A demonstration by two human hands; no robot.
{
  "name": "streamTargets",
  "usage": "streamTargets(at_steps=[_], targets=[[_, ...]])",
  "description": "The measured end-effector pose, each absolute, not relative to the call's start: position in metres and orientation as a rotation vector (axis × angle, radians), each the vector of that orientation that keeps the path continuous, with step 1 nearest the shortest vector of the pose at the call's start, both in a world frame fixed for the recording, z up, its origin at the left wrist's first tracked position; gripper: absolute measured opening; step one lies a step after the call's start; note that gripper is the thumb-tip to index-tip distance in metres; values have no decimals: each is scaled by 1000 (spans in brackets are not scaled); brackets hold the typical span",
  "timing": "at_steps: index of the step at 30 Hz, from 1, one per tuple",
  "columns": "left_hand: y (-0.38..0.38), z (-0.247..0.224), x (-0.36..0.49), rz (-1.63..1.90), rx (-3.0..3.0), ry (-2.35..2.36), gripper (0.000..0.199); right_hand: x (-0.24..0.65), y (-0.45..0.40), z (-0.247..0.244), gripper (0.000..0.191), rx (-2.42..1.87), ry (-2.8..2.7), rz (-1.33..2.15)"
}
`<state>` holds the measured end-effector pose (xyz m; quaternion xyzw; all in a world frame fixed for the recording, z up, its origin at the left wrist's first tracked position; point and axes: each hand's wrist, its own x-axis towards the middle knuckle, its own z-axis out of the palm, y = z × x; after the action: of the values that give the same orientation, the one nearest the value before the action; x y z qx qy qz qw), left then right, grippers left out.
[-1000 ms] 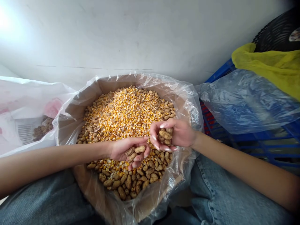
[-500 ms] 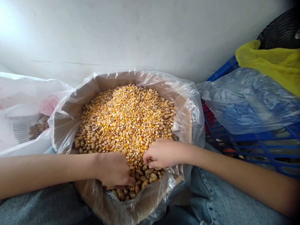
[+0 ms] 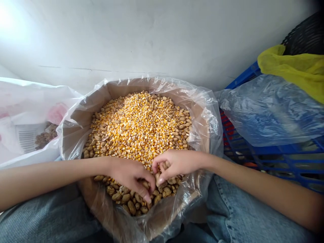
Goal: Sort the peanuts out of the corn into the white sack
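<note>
A heap of yellow corn kernels (image 3: 141,131) lies over unshelled peanuts (image 3: 131,206) in a box lined with clear plastic (image 3: 210,118). More peanuts show around the heap's sides and at the near edge. My left hand (image 3: 131,175) is low over the near peanuts, fingers and thumb curled, with a peanut showing in the gap between them. Close beside it, my right hand (image 3: 177,165) pinches peanuts between thumb and fingers. The two hands' fingertips almost meet. Exactly how many peanuts each hand holds is hidden.
A white printed bag (image 3: 32,104) with peanuts in it stands at the left. On the right is a blue plastic crate (image 3: 286,158) with a clear plastic sheet (image 3: 273,108), yellow mesh (image 3: 301,67) and a black basket (image 3: 306,33). A white wall (image 3: 141,37) rises behind.
My left hand has lifted from the near peanuts and moved right, towards my right hand. My right hand's fingers have parted somewhat around peanuts. More near peanuts show. The view has shifted slightly.
</note>
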<state>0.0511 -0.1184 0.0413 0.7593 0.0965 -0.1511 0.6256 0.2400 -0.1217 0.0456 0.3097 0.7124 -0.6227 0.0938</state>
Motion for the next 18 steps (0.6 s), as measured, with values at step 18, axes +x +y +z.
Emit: streamTargets(at_steps=[18], targets=[[-86, 39, 45, 42, 860, 476, 39, 255, -96, 54, 24, 1300, 1183, -3128]])
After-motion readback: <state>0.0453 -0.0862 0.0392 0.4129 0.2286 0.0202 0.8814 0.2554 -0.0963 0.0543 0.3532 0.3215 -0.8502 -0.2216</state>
